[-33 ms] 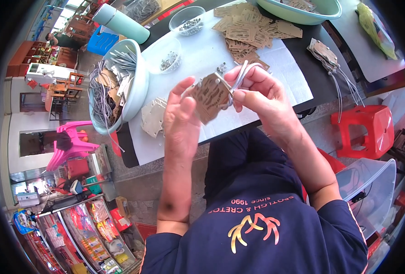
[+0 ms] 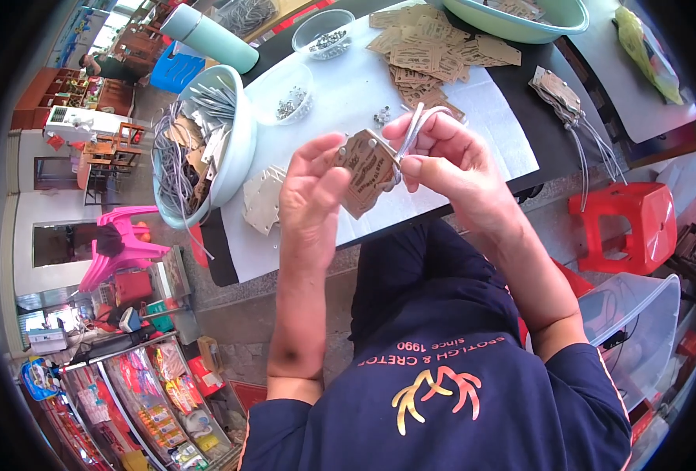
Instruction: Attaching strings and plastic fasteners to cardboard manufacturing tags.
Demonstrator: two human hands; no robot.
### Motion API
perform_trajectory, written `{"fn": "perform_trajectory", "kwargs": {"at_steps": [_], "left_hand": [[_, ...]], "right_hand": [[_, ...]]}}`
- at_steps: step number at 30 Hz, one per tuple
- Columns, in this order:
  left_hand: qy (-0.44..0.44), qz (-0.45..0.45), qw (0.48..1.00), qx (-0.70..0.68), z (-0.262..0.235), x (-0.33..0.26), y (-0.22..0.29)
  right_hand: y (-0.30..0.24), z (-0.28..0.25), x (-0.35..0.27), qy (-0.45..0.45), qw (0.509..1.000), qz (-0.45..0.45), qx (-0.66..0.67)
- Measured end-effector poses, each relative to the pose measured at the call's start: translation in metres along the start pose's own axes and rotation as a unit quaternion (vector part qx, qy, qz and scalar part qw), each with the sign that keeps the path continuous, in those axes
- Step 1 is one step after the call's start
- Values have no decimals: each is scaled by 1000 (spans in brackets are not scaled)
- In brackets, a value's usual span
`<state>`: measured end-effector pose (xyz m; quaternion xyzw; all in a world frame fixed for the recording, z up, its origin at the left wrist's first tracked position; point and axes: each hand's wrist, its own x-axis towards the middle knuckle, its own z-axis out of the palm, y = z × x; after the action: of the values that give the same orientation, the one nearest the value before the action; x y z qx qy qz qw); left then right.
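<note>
My right hand (image 2: 450,157) pinches the right corner of a brown printed cardboard tag (image 2: 368,169) together with a loop of grey flat cord (image 2: 415,129). Small metal studs sit along the tag's edge. At the tag's left edge is my left hand (image 2: 309,177), its thumb and fingers apart; whether its fingertips touch the tag is hard to tell. Below the hands lies a white sheet on the table (image 2: 332,94). Loose metal studs (image 2: 382,116) are scattered just beyond the tag, and several pale tags (image 2: 263,200) lie left of my left hand.
A blue basin (image 2: 242,149) of cords and tags stands at left. Two clear bowls (image 2: 291,94) (image 2: 324,35) hold studs. Brown tags (image 2: 419,59) are heaped at the back, near a green basin (image 2: 521,31). A corded bundle (image 2: 558,94), red stool (image 2: 630,224) and teal flask (image 2: 211,39) surround the sheet.
The tag has turned slightly and shows more sharply, with more of its lower left uncovered. My left hand has shifted a little to the left. My right hand keeps its pinch.
</note>
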<state>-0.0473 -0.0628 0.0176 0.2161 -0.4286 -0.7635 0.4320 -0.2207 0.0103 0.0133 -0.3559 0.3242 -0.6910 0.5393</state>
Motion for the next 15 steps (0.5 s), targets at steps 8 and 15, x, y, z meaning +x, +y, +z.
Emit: {"fn": "perform_trajectory", "kwargs": {"at_steps": [8,15], "left_hand": [[-117,-34,978,171,2,-2,10],[-102,69,973,193,2,-4,3]], "right_hand": [[-10,-1,1,-33,999,39,6],[6,6,-12,11,987,-68,-142]]}}
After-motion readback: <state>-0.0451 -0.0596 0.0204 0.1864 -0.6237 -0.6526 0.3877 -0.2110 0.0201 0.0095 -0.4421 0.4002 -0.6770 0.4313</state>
